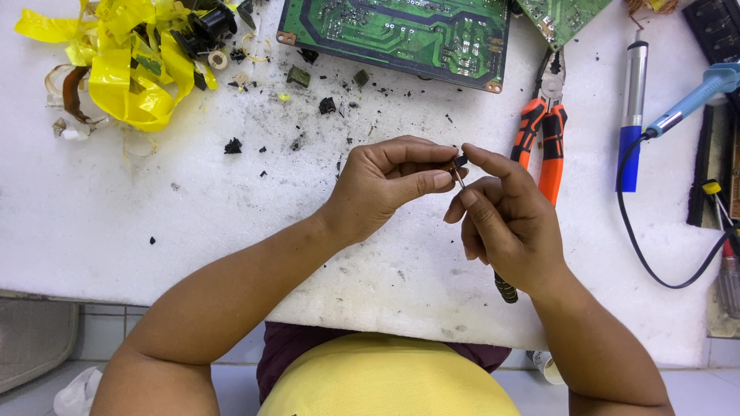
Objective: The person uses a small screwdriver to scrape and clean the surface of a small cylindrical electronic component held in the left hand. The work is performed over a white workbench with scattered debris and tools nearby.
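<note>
Your left hand (385, 185) and right hand (505, 223) both pinch that tiny brown wire-legged component (455, 168) at frame centre; a slip could drop it among the black crumbs (324, 108) on the white foam table (154, 223).

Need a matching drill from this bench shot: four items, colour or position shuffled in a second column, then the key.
Items
1. pliers
2. circuit board
3. crumpled tape
4. small component

Descriptions
A. yellow, far left corner of the white table
B. pinched between the left hand and right hand
C. orange handles, lying just beyond the right hand
D. green, top centre, trace side up

Pairs: 1-C, 2-D, 3-A, 4-B
</note>
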